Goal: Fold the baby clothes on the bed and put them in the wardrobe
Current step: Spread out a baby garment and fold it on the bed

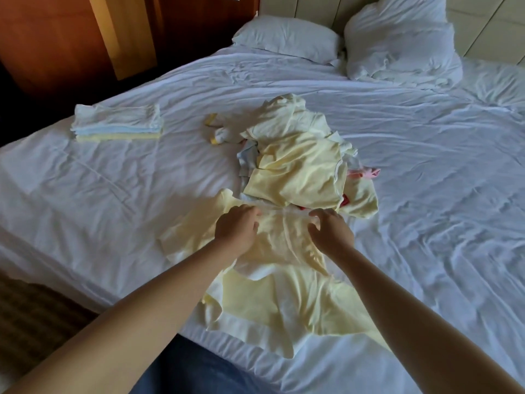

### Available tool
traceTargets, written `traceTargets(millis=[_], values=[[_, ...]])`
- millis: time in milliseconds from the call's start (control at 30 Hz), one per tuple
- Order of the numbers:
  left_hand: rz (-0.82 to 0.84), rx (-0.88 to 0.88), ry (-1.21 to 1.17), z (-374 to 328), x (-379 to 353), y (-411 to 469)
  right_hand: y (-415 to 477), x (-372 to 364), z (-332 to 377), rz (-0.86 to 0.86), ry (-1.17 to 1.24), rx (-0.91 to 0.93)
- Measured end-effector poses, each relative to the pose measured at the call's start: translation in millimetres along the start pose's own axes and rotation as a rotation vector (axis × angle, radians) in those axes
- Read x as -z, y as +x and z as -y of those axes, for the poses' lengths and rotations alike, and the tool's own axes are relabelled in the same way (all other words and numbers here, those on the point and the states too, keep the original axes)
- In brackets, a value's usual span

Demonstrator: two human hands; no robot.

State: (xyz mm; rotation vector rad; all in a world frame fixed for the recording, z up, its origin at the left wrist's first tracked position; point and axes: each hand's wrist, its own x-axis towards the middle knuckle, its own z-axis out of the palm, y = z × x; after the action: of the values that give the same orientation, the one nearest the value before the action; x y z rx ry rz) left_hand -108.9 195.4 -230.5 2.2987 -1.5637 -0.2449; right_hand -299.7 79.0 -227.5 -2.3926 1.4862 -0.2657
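Standing at the near edge of the bed [113, 194], looking down at a pale yellow baby garment [284, 302] spread out flat on the white sheet, bottom end almost at that near edge, top end pointing toward the middle. On the top hem, left hand [237, 226] with fingers curled, pinching the fabric at the left of the neckline; just to the right, right hand [331, 231] gripping the same hem, fingers bent over it with a bit of cloth bunched under them. Hands close together but not touching, bare forearms reaching in from the near side. Just past the fingertips, smack in the middle of the bed: unfolded pile [295, 166] of more baby clothes, mostly pale yellow, with bits of white, light blue, pink and red poking out. Near side of it right up against the held garment's top, touching or overlapping, can't really tell which. Beside the pile on its left, a couple of tiny white pieces [224, 135] with yellow trim, too small to call. Over by the left edge, well apart from the pile: neat folded stack [118, 123], white on top, pale blue and yellow layers below. Up at the head end, two white pillows [287, 38], left one flat, right pillow [397, 41] puffed up against the headboard [298, 5]. Dark wood panelling [56, 38] beyond the left edge, patterned carpet [34, 322] below the near-left corner, blue jeans [193, 371] right against the near edge.
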Motion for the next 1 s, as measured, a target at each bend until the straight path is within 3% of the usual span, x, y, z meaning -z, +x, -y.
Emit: traceTargets(millis=[300, 467, 767, 900, 1000], values=[[0.143, 0.001, 0.113, 3.4, -10.7, 45.8, 23.0, -14.0, -13.8, 0.041, 0.048, -0.092], [-0.073, 0.021, 0.045, -1.5, -10.3, 68.1, 30.3, -10.4, -21.3, -0.136, 0.128, -0.156], [-0.068, 0.033, -0.020, 1.1, -23.2, 60.3, 17.7, -14.5, -26.1, -0.066, 0.129, -0.133], [-0.191, -0.157, -0.113, -1.6, -15.9, 18.6, -17.5, -13.5, -21.0, -0.182, 0.163, 0.006], [-0.183, -0.321, -0.204, -2.7, -9.6, -19.9, -49.9, -10.8, -11.6, -0.142, 0.260, 0.140]])
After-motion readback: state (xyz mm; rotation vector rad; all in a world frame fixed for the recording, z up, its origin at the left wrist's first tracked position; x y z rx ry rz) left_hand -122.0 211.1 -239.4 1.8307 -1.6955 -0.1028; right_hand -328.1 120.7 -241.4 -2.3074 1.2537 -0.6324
